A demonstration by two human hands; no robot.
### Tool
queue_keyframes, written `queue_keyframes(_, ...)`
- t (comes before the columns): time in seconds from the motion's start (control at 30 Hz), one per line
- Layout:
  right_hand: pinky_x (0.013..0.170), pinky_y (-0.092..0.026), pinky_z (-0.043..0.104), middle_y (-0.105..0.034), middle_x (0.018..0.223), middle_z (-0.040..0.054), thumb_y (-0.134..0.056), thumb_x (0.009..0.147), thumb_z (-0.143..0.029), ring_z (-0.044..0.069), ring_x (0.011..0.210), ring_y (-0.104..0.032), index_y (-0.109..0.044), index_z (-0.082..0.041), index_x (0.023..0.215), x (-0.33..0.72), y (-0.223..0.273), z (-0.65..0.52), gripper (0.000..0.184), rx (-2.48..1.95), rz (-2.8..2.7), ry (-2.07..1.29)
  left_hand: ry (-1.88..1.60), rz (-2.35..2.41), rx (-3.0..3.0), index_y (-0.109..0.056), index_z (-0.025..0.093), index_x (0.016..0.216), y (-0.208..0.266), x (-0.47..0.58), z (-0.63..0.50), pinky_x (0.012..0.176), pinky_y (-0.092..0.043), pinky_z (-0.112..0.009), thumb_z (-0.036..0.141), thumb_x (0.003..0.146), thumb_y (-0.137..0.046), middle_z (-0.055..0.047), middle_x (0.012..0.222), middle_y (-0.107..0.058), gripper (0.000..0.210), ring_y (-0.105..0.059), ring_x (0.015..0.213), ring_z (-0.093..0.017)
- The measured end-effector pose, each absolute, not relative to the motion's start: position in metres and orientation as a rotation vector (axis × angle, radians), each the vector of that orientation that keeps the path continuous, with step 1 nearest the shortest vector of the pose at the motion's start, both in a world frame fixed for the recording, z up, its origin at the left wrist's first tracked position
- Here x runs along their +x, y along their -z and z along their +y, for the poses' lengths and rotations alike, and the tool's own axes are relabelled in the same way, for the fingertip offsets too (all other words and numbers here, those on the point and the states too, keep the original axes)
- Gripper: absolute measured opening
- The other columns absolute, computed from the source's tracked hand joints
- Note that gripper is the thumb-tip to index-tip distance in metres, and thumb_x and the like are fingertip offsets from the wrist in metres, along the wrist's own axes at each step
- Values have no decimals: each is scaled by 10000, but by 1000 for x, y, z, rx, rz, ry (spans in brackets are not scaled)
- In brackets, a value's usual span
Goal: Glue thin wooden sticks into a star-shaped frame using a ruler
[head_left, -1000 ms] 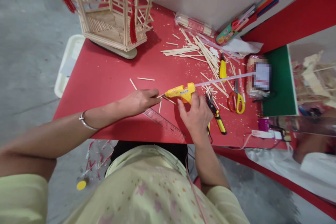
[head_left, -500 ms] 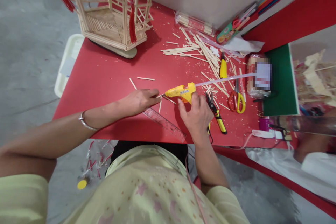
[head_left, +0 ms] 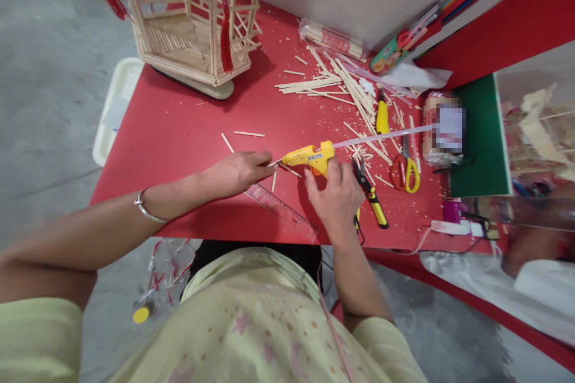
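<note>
My right hand point(head_left: 338, 202) is wrapped round the handle of a yellow hot glue gun point(head_left: 303, 156), its nozzle pointing left. A long clear glue stick point(head_left: 386, 135) sticks out of its back end. My left hand point(head_left: 238, 173) is closed, pinching a short wooden stick point(head_left: 273, 164) whose end shows just past the fingertips. The nozzle meets or nearly meets that end; I cannot tell if they touch. Beneath my left hand a clear ruler point(head_left: 284, 211) lies aslant on the red table point(head_left: 179, 131). Short cut sticks lie around, one of them a loose stick point(head_left: 250, 134) beyond the hand.
A wooden stick pavilion point(head_left: 193, 42) with red tassels stands at the back left. To the right lie a pile of sticks point(head_left: 354, 87), a yellow-handled tool point(head_left: 382, 116), scissors point(head_left: 406, 173), and black-and-yellow pliers point(head_left: 372, 197). Another person's blurred arm point(head_left: 534, 233) shows at far right.
</note>
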State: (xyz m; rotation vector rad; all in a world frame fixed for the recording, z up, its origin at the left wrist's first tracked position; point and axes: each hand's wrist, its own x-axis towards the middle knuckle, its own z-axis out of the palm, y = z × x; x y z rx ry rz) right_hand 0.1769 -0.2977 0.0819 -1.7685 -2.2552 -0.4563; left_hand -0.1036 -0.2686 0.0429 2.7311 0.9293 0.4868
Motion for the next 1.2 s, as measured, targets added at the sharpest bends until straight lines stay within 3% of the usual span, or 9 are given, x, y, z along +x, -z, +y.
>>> queue_keyframes(0.9,708,-437,329,-676,1047,129,-534,1062,-534,245,881,-643,-637,-151,1435,178,-80,-298,544,-1776,-2243,401,-526,922,2739,-725,158,1209,-39,-103,-268,748,-485,-299,148,1108,-343,-117,1073,-666,396,-635,831,-188)
queue_keyframes(1.2,718,-445,342,-691,1003,110,-534,1072,-503,241,853,-647,-633,-143,1418,180,-80,-298,509,-1727,-2226,519,-521,921,2756,-723,163,1180,-41,-104,-269,739,-469,-288,147,1112,-358,-109,1075,-668,372,-623,823,-180)
